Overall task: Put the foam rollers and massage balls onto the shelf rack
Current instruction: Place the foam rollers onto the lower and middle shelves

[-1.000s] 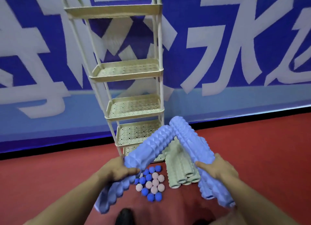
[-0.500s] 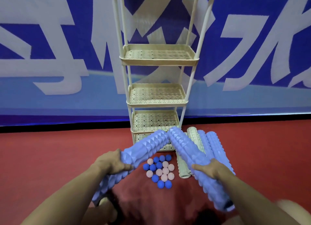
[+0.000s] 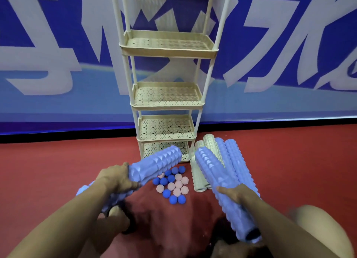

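From the head view, my left hand [image 3: 116,180] is wrapped around a blue pyramid-textured foam roller [image 3: 154,167], fingers curled over its middle, and my right hand [image 3: 234,195] grips a 2nd blue foam roller [image 3: 218,180] the same way, thumb across its top. Both are held above the red floor [image 3: 58,170]. The cream shelf rack [image 3: 168,52] stands straight ahead, far of both hands against the blue banner wall [image 3: 48,45], with 4 perforated tiers in view, all bare. The relation that matters: each roller's long axis runs from near me toward the rack, the left one slanting far-right, the right one slanting far-left, their far ends converging near the lowest tier. The tiers run left to right, so I judge either roller must be turned crosswise before it will lie on a tier; the left roller's far end is nearer the rack. On the floor between my hands lies a cluster of spiky massage balls [image 3: 173,184], blue and pink, and just right of them 2 pale green rollers [image 3: 199,178] beside 2 more blue ridged rollers [image 3: 237,161]. Compared with 0.5 s ago, the roller tips, then touching, have parted, and the rack sits larger and more centred in view.
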Tool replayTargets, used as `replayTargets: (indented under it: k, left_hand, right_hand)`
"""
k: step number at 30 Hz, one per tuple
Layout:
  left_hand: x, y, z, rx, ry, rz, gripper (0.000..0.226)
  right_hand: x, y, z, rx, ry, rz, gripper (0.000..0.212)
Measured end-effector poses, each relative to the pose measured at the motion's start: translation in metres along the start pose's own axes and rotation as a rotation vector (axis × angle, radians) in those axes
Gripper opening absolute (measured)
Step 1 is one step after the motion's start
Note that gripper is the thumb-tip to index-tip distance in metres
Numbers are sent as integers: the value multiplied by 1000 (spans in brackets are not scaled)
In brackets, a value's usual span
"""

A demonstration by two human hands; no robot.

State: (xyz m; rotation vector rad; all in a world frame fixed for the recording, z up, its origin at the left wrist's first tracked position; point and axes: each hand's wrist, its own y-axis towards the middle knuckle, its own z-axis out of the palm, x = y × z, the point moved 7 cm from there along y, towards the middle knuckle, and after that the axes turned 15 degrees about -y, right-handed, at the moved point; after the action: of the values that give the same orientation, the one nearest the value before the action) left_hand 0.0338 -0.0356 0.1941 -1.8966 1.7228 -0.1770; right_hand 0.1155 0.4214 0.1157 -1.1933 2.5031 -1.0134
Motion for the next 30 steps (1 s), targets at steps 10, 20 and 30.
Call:
replayTargets:
  k: [10, 20, 30]
  left_hand:
    - [-45, 104, 52, -31, 144, -31, 88]
    - [-69, 196, 90, -73, 218, 12, 98]
    - [-82, 243, 112, -139, 179, 121, 90]
  right_hand:
    - [6, 56, -39, -125, 132, 135, 106]
    - [11, 150, -62, -272, 102, 174, 117]
    - [-42, 235, -58, -278, -75, 232, 110]
